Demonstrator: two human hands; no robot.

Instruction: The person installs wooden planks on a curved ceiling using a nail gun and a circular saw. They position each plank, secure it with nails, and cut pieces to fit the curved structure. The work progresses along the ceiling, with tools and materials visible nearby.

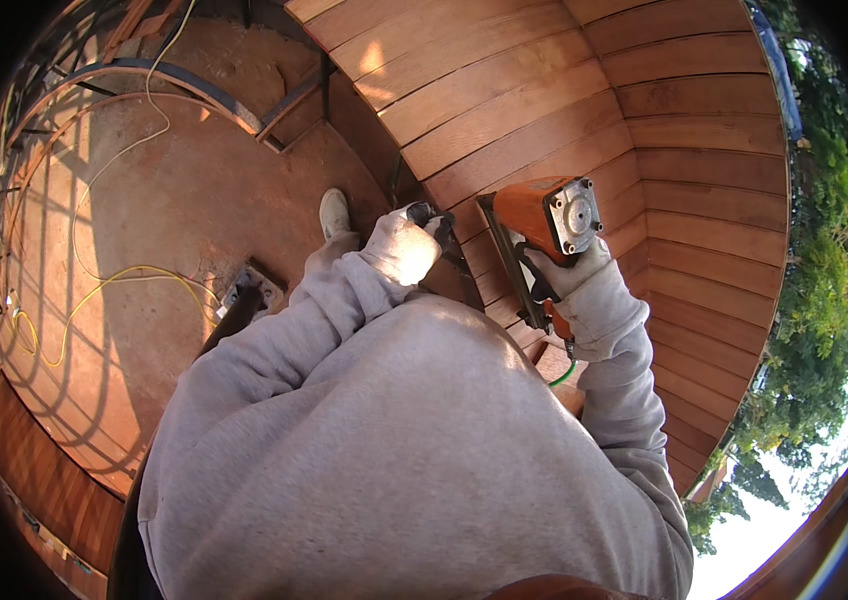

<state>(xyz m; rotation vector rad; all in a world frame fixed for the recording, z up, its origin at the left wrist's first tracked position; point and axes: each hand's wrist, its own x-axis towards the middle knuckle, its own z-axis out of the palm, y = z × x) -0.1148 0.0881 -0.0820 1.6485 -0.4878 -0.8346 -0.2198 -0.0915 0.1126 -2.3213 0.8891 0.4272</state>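
Observation:
My right hand [584, 272] is wrapped round the grip of an orange pneumatic nail gun [534, 212]. The tool's grey metal cap points up and away, and its dark magazine lies along the left side, over the wooden boards [504, 130]. A green air hose [566, 374] runs from the base of its handle. To the left of the nail gun, my left hand [406, 248] is closed at the edge of the boards. Something dark shows at its fingers, too unclear to name.
Boards form a bench-like surface and an upright back [714, 180] on the right, with trees [814, 300] beyond. A yellow cord [94, 290] snakes over the reddish floor [204, 180] at left. Curved metal framing [184, 75] stands at the far left. My shoe [335, 213] is beside the boards.

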